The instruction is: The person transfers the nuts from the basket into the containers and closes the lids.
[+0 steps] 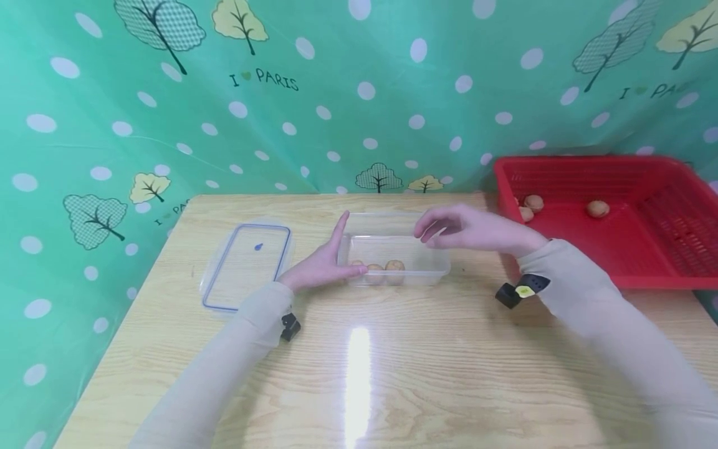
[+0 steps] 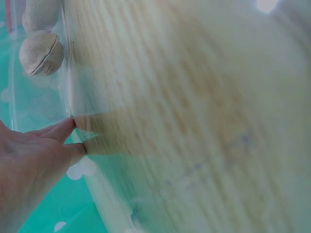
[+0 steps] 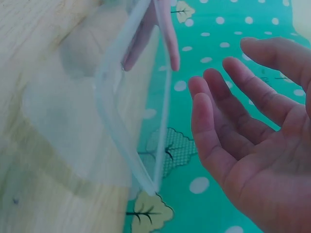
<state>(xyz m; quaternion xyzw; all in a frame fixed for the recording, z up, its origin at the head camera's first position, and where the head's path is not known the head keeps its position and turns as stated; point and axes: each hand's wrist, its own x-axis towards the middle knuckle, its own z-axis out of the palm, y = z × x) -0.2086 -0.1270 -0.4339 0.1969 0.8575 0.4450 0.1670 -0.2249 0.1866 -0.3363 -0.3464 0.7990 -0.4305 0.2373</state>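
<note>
A clear plastic food container (image 1: 404, 280) sits on the table with three walnuts (image 1: 395, 266) in a row along its front left. At its left end rests my left hand (image 1: 321, 265), thumb by the front corner and straight fingers spread along the side. In the left wrist view, fingertips meet the container's edge, and a walnut (image 2: 42, 53) shows through the wall. Over the container's right rim hovers my right hand (image 1: 468, 229), fingers loosely bent. The right wrist view shows that hand (image 3: 257, 141) with nothing in it, beside the container's rim (image 3: 109, 111).
A clear lid (image 1: 247, 268) with a blue seal lies left of the container. To the right stands a red plastic basket (image 1: 634, 249) holding several walnuts (image 1: 598, 209). A green dotted curtain (image 1: 336, 112) hangs behind the wooden table (image 1: 437, 374).
</note>
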